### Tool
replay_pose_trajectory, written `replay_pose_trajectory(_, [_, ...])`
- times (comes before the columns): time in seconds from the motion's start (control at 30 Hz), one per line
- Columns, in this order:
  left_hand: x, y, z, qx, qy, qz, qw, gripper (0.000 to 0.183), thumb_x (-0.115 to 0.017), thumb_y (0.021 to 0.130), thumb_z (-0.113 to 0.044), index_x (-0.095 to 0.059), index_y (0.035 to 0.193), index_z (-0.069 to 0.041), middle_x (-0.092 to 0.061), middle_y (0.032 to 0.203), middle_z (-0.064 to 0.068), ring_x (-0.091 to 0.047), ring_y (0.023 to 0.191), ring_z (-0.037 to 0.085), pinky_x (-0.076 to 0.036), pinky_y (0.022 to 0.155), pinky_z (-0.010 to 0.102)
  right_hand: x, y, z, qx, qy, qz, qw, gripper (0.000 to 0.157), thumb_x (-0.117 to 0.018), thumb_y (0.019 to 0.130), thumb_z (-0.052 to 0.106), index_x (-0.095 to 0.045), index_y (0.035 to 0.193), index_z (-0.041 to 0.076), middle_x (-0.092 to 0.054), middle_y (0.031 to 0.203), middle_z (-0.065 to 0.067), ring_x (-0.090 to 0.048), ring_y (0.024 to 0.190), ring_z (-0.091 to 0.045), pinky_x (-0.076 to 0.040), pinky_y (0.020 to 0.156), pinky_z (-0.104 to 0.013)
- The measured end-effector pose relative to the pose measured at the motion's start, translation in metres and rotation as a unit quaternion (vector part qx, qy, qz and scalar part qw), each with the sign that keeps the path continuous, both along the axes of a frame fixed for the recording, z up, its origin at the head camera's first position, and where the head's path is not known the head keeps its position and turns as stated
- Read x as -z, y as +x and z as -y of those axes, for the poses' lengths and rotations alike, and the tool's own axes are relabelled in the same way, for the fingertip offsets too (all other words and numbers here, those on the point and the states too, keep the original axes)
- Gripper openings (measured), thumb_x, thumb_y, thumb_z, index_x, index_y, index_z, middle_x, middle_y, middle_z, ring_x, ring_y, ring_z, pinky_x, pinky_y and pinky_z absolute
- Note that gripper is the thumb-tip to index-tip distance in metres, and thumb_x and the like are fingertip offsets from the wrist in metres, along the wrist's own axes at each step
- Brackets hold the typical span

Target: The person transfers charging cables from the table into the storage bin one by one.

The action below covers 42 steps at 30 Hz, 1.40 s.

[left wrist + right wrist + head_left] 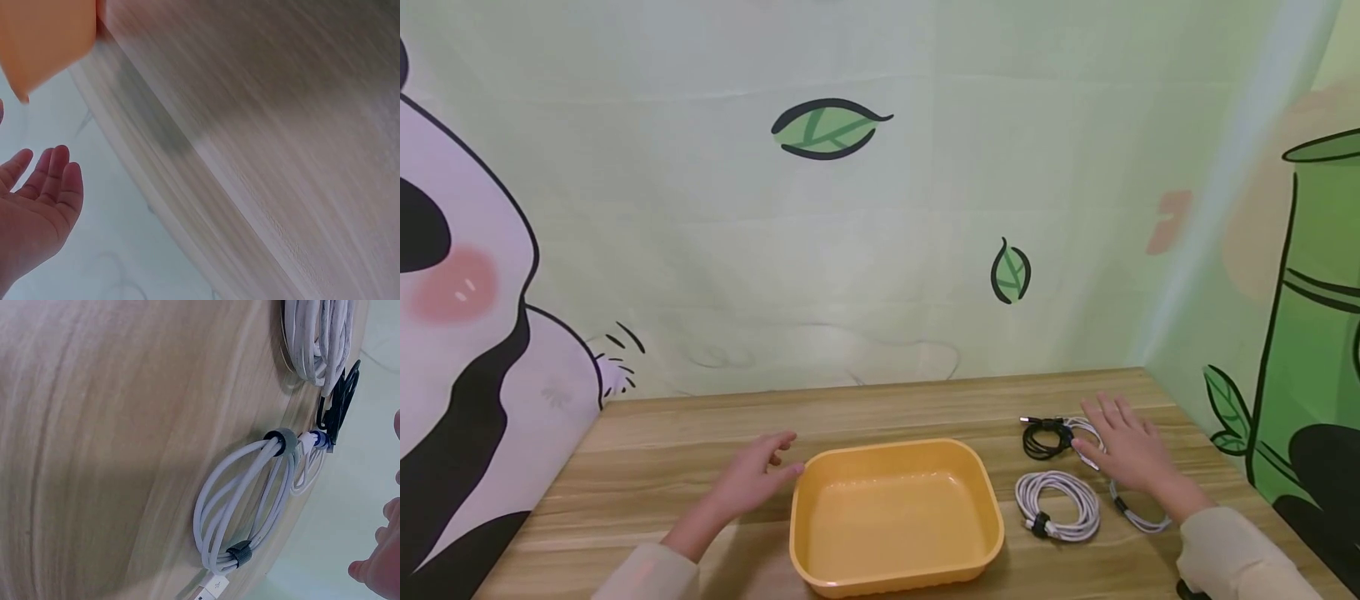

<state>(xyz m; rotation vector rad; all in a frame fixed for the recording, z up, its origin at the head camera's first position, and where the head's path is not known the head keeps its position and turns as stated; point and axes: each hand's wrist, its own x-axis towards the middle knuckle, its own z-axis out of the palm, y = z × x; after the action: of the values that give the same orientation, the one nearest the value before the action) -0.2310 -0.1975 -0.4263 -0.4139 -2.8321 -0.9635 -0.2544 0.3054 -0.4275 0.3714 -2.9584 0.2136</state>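
Observation:
My left hand (751,477) has loosely spread fingers, its thumb at the left rim of a yellow plastic tray (797,525). In the left wrist view its palm (31,219) holds nothing, below a corner of the tray (50,37). With fingers spread, my right hand (1129,454) is over the cables and grips none. Partly hidden beneath it is a white USB cable (215,528), coiled with two dark straps. To its left lie a thick grey-white coiled cable (1087,510), a black coiled cable (1033,448) and a thinner white cable (1086,425).
All of this is on a wood-grain table (700,417). Behind it hangs a pale green cloth backdrop (880,275) with leaf drawings, and a panda figure (467,358) at left. A dark object (1191,590) shows under the right sleeve.

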Motion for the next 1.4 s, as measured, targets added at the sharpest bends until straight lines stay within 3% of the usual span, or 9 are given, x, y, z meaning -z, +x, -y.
replay_pose_trajectory(0.2, [0.0,-0.003,-0.004,-0.007,0.009,0.039,0.9992,0.046,-0.065,0.079,-0.025,-0.053,0.117,-0.003,-0.059,0.096,0.012,-0.057,0.076,0.016,-0.047,0.061,0.026,0.0,0.002,0.002,-0.005,0.004,0.0,1.0,0.07,-0.04,0.089,0.049,-0.023,0.138,0.002,-0.017,0.141,-0.027,-0.012,0.128,-0.046,-0.014,0.091,-0.07])
replay_pose_trajectory(0.4, [-0.002,-0.002,-0.007,-0.018,0.062,0.076,0.995,0.044,-0.065,0.078,-0.018,-0.052,0.118,-0.002,-0.058,0.088,0.007,-0.055,0.071,0.014,-0.045,0.058,0.025,0.0,0.006,0.006,-0.01,0.01,-0.001,1.0,0.069,-0.041,0.089,0.047,-0.025,0.137,0.001,-0.019,0.14,-0.028,-0.016,0.127,-0.047,-0.015,0.092,-0.069])
replay_pose_trajectory(0.8, [0.003,-0.003,-0.007,0.002,0.175,0.162,0.9712,0.045,-0.06,0.082,-0.011,-0.046,0.122,0.001,-0.053,0.09,0.011,-0.053,0.071,0.017,-0.05,0.055,0.035,0.007,0.007,0.009,-0.014,0.002,0.001,1.0,0.068,-0.039,0.089,0.051,-0.029,0.136,0.003,-0.021,0.141,-0.025,-0.019,0.127,-0.045,-0.018,0.089,-0.071])
replay_pose_trajectory(1.07, [0.006,-0.004,-0.006,0.022,0.209,0.193,0.9585,0.047,-0.059,0.083,-0.01,-0.042,0.124,0.005,-0.051,0.092,0.013,-0.052,0.072,0.017,-0.049,0.054,0.031,0.009,0.009,0.012,-0.017,0.0,-0.002,1.0,0.067,-0.042,0.088,0.049,-0.03,0.136,0.003,-0.023,0.14,-0.025,-0.021,0.126,-0.044,-0.02,0.09,-0.069])
replay_pose_trajectory(1.4, [0.01,-0.005,-0.005,0.012,0.231,0.217,0.9484,0.049,-0.059,0.082,-0.008,-0.04,0.125,0.005,-0.05,0.093,0.013,-0.051,0.072,0.017,-0.05,0.057,0.031,0.014,0.011,0.016,-0.025,0.002,-0.013,1.0,0.066,-0.045,0.087,0.048,-0.033,0.134,0.004,-0.028,0.138,-0.025,-0.026,0.125,-0.043,-0.026,0.087,-0.068])
